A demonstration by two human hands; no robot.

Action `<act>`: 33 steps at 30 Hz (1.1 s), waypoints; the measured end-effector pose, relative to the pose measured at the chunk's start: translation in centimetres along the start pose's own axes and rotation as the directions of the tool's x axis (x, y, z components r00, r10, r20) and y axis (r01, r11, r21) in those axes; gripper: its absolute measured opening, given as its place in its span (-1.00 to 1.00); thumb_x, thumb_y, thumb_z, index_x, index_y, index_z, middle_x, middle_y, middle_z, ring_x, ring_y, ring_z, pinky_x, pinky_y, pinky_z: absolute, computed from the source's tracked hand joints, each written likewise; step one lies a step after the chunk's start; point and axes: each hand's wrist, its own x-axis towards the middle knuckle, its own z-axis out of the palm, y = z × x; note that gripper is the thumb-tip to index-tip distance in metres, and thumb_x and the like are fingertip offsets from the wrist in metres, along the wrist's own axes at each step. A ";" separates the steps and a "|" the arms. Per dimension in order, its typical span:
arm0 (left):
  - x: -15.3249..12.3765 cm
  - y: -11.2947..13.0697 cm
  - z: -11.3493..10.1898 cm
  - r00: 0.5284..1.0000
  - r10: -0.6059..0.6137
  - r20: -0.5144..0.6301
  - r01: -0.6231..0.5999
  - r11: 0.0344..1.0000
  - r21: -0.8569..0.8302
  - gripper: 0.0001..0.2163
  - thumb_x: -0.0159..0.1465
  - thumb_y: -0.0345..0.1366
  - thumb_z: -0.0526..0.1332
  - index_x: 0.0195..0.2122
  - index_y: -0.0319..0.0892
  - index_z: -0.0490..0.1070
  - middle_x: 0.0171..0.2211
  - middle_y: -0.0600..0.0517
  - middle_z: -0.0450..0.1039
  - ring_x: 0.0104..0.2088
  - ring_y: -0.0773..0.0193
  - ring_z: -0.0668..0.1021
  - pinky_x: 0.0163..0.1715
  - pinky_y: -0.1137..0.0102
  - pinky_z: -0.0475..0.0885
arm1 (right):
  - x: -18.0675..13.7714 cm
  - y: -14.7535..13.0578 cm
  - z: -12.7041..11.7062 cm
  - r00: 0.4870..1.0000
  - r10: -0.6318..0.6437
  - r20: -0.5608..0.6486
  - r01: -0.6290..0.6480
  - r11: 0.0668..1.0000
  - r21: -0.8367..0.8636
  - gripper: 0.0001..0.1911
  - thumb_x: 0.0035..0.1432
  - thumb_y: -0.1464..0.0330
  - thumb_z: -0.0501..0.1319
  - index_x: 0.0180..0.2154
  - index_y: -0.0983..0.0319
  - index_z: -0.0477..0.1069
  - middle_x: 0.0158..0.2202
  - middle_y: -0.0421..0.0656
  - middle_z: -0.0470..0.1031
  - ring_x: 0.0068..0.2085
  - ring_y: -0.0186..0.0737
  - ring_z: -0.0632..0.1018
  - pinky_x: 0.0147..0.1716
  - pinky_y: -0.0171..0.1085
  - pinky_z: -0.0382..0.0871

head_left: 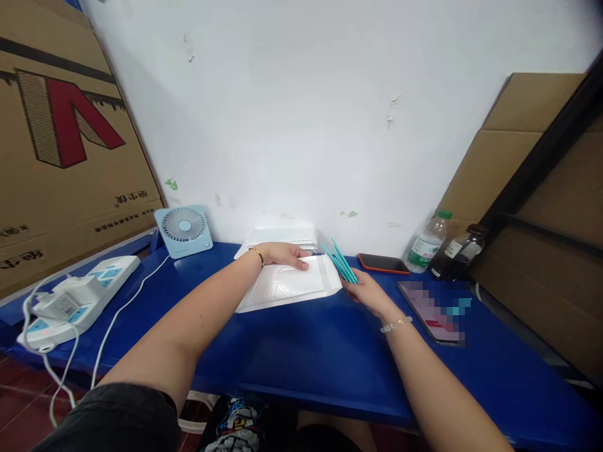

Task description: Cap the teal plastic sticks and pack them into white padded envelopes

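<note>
My left hand [285, 255] grips a white padded envelope [294, 284] from above, with the thumb pressed on its front face. The envelope hangs tilted over the blue table, its short end facing right. Several thin teal strips [343, 265] stand fanned out in my right hand [366, 290], which is closed around their lower ends. They are right beside the envelope's right end; whether they touch it I cannot tell. Behind my left hand, a stack of white envelopes [282, 236] lies against the wall.
A light blue fan [184, 230] and a white power strip [80, 301] with cables stand at left. On the right are a red-edged phone [382, 263], another phone [431, 314], a clear bottle [428, 243] and a dark bottle [458, 252]. Cardboard boxes [70, 125] flank the blue table [292, 358].
</note>
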 end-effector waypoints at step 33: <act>8.8 -2.2 15.5 0.683 0.403 -0.609 -0.429 0.896 0.111 -0.39 0.00 -0.24 0.38 0.09 -0.20 0.28 -0.04 -0.12 0.41 -0.03 0.02 0.46 0.00 0.11 0.36 | -2.5 -4.3 1.2 0.966 -0.236 -0.108 0.257 0.922 0.290 -0.73 0.06 0.15 0.28 -0.46 0.21 0.36 -0.56 -0.23 0.46 -0.44 -0.25 0.51 -0.30 -0.23 0.40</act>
